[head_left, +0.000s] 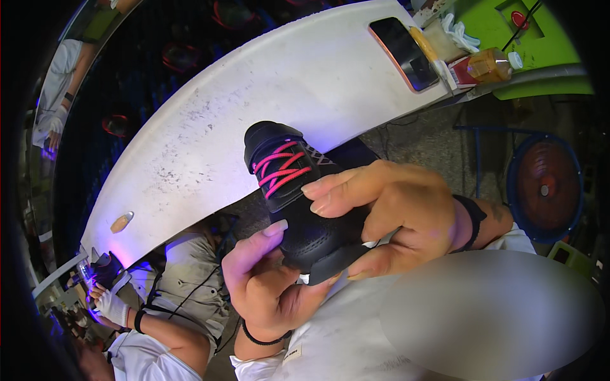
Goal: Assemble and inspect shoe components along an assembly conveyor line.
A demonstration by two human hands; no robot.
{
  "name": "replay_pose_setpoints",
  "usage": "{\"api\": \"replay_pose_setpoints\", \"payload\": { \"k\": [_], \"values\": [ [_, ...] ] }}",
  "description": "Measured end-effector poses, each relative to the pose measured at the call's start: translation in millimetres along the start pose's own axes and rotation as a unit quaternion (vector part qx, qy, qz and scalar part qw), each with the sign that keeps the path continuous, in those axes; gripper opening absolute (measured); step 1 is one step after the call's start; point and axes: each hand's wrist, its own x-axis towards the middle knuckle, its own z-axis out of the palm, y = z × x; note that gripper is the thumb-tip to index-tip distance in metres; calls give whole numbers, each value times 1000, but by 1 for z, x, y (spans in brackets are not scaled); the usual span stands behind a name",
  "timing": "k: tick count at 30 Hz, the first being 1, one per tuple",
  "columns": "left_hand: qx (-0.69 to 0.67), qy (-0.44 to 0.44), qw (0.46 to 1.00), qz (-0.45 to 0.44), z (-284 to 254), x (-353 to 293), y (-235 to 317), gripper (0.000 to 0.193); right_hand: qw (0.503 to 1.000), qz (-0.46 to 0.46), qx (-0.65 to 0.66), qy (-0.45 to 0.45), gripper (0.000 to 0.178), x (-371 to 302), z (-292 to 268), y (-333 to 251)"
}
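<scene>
A black shoe (pixel 311 232) with bright pink criss-crossed laces (pixel 283 168) is held up in front of me, past the near edge of the white table. Its toe end points down toward my body, and the heel end is farther away. My left hand (pixel 270 279) grips the toe from the left, its thumb on the upper. From the right, my right hand (pixel 397 209) closes on the shoe's side and toe, fingers pressed near the laces. The sole is mostly hidden.
On the scuffed white table (pixel 216 114) lie a phone (pixel 404 54) and a small tan-handled tool (pixel 122 221). A bottle of amber liquid (pixel 486 66) stands beyond its right end. A round fan (pixel 545 188) is at right; a gloved co-worker's hand (pixel 112 308) is at left.
</scene>
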Motion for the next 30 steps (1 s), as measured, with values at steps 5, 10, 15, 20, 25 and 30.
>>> {"api": "replay_pose_setpoints", "payload": {
  "k": [5, 10, 15, 20, 25, 30],
  "values": [
    [-30, 17, 999, 12, 8, 7, -4, 42, 998, 60, 22, -23, 42, 11, -21, -3],
    [-47, -18, 998, 45, 22, 26, -8, 46, 960, 90, -232, -127, 65, 23, -43, -29],
    [-70, -39, 996, 22, 38, 35, -9, 49, 988, 132, -10, -76, 49, 28, -33, -10],
    [-59, -2, 998, -38, 55, 28, -26, 39, 991, 133, 14, 2, 50, 22, -40, 8],
    [-72, 12, 997, 16, 70, 29, -45, 39, 989, 148, 28, 12, 49, 22, -49, 15],
    [-69, 9, 998, -3, 78, 36, -48, 40, 985, 167, 46, 19, 50, 19, -59, 20]
  ]
}}
